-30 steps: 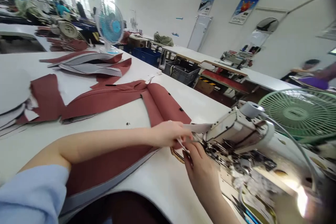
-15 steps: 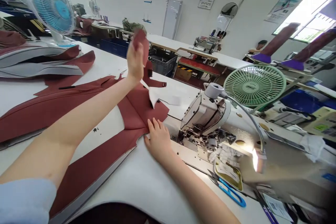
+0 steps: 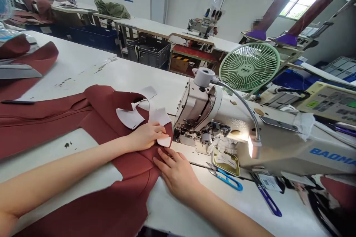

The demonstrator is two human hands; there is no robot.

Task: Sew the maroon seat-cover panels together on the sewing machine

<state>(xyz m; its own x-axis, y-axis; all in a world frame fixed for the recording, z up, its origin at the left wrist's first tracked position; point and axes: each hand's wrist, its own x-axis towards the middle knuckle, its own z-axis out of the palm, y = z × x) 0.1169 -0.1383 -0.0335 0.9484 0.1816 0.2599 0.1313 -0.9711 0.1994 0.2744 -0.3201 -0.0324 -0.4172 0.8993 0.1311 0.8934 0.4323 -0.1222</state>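
Maroon fabric pieces (image 3: 97, 114) with pale grey undersides lie across the white table in front of me. My left hand (image 3: 147, 135) is closed on the fabric's edge, where a small white-backed flap (image 3: 164, 141) shows under its fingertips. Just below it, my right hand (image 3: 178, 174) rests palm down with fingers stretched out, the fingertips on the maroon fabric. Both hands are left of the sewing machine's (image 3: 200, 107) needle area. Curled flaps with white backing (image 3: 130, 117) stand up beyond my left hand.
Blue-handled scissors (image 3: 226, 179) and a small metal tray (image 3: 228, 161) lie right of my right hand. Purple-handled snips (image 3: 268, 196) are farther right. A lit lamp (image 3: 254, 146) hangs by the machine arm. Behind stands a green fan (image 3: 249, 66). A dark pen (image 3: 18, 102) lies at left.
My left hand has come down from its raised position to the fabric beside the machine. The fabric has been shifted and its flaps folded over. The view has turned down and rightward.
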